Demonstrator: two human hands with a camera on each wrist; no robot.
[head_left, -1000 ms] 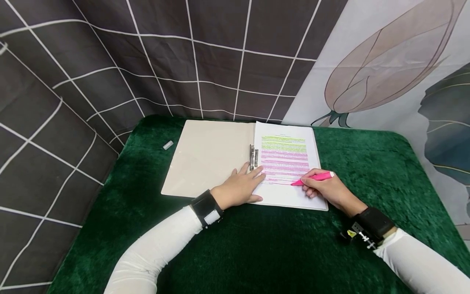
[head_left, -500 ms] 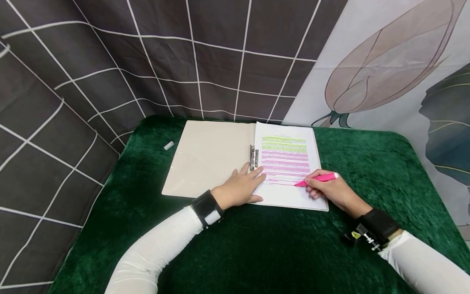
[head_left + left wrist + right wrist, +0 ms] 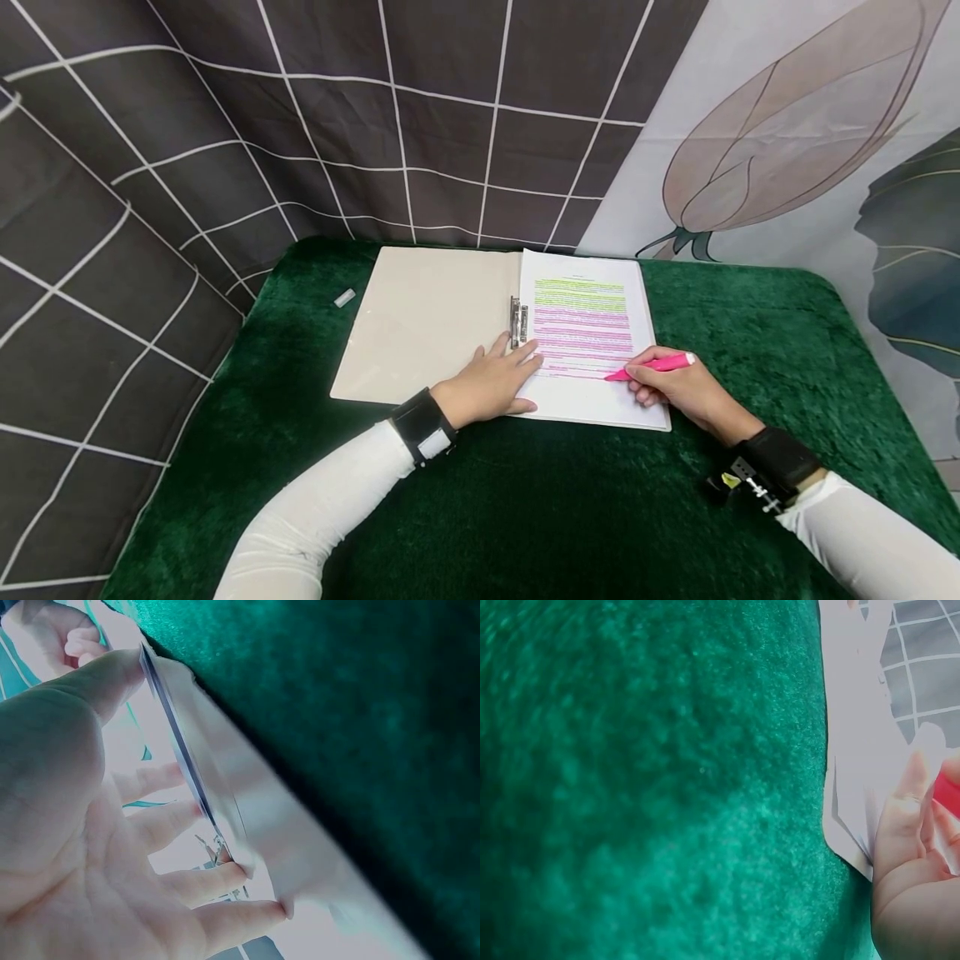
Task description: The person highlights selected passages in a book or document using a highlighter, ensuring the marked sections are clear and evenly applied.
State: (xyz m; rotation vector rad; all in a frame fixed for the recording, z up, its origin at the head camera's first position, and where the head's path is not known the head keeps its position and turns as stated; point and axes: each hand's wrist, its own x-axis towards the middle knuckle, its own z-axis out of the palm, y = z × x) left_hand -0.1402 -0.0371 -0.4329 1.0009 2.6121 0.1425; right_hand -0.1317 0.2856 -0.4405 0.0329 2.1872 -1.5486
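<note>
An open folder lies on the table, a printed sheet on its right half beside a metal clip. Upper lines of the sheet are marked yellow-green, lower ones pink. My right hand pinches a pink highlighter, its tip at the end of the lowest pink line. In the right wrist view only a bit of the highlighter shows past the fingers. My left hand rests with spread fingers across the folder's spine and the sheet's left edge, just below the clip.
A small whitish block lies left of the folder on the green plush cloth. Behind the table hangs a dark curtain with white grid lines, and a light one with a leaf print at the right.
My right hand has slid a little to the right with the highlighter, and the lowest pink line has grown longer. The left hand has stayed in place.
</note>
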